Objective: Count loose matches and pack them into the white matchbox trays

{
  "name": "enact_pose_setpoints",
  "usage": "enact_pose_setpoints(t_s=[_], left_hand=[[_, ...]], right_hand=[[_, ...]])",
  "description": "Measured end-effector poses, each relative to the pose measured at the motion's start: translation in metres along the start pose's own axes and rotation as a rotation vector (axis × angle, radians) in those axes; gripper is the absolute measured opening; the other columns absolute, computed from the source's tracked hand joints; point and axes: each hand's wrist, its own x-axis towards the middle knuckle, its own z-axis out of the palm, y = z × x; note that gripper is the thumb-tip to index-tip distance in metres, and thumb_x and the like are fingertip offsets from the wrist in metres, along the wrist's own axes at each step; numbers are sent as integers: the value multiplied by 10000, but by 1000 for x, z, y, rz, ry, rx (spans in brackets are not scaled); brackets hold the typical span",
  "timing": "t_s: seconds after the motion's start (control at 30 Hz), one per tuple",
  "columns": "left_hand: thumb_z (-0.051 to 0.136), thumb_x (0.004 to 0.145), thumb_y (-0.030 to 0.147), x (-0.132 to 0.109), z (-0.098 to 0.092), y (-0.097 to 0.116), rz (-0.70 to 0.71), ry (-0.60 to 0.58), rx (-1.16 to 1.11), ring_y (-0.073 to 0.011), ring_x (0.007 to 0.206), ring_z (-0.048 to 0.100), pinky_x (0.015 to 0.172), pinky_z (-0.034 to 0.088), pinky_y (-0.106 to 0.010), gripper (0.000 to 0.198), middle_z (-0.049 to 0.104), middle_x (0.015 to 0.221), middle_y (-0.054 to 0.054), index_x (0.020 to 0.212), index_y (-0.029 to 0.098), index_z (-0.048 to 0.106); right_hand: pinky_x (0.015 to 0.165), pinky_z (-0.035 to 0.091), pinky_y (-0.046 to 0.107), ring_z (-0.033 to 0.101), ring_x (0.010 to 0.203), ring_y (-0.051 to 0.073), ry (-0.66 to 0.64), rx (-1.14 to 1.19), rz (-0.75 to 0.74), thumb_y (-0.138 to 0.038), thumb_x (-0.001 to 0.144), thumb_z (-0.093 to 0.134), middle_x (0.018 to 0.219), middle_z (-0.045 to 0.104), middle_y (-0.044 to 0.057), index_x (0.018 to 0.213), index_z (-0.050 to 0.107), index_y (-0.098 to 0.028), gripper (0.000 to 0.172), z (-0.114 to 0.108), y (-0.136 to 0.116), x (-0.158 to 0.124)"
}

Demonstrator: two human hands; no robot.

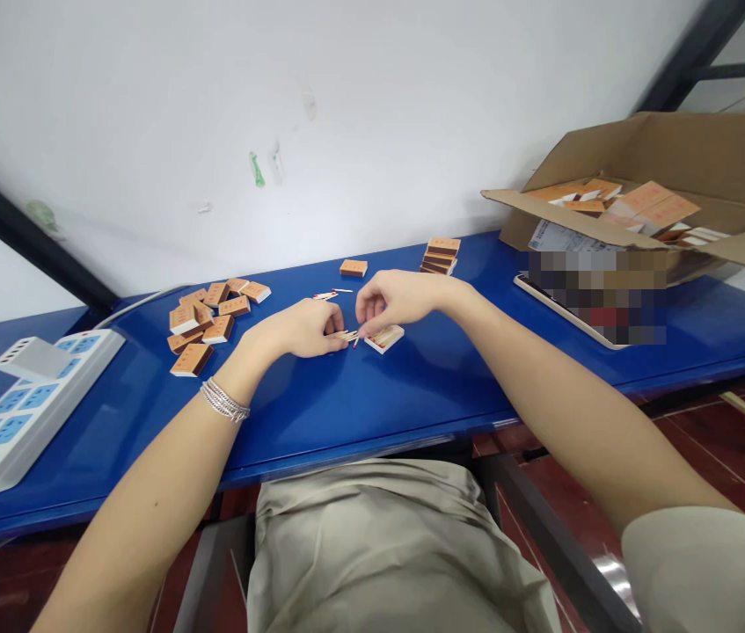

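Observation:
In the head view, my left hand (310,327) is closed on a small bunch of matches (346,335), their sticks poking out between thumb and fingers. Close beside it, my right hand (389,299) pinches a single match (356,340) that tilts down with its red head low. Under the right hand lies an open matchbox tray (385,339) with matches inside; the hand covers part of it. A few loose matches (325,296) rest on the blue table just behind my left hand.
Closed matchboxes (217,330) lie heaped at left, one matchbox (354,268) sits behind my hands, and a stack (440,255) stands right of it. A carton (609,230) of matchboxes is at far right, beside a pixelated tablet-like object (570,312). A power strip (35,404) lies at left.

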Motion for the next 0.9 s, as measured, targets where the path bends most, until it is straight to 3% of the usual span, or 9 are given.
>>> enact_pose_setpoints(t_s=[0.13,0.37,0.57,0.73,0.9], left_hand=[[624,788,410,1,1,1,3,5,-16,-162,651,611,587,415,-271,237,699,770,-35,874,191,657],[609,802,452,2,-4,-2,3,34,-20,-171,702,630,628,443,-275,331,721,854,-56,972,174,667],[733,672,402,-3,-17,-15,-135,-135,-50,-181,749,659,606,465,-261,454,729,953,-63,1061,180,660],[687,680,253,-3,-16,-12,-129,-176,-136,-175,734,670,601,473,-253,328,737,855,-43,998,180,661],[674,709,293,-1,-12,-9,-93,-117,-121,-170,731,663,629,473,-251,253,731,818,-39,938,186,679]], right_hand=[[657,450,239,657,764,151,163,-16,-16,-262,734,669,851,743,39,872,735,-182,173,9,9,10],[631,459,212,678,766,149,26,44,12,-232,678,700,869,765,26,914,740,-180,245,12,18,17],[592,443,223,663,714,157,-1,-17,47,-257,695,678,788,757,36,830,758,-171,179,12,10,15],[598,440,221,660,711,155,-10,-40,57,-249,693,679,780,754,34,813,758,-174,162,13,4,13],[603,438,228,653,705,153,3,-34,69,-281,704,690,785,749,30,801,741,-180,149,14,-1,13]])
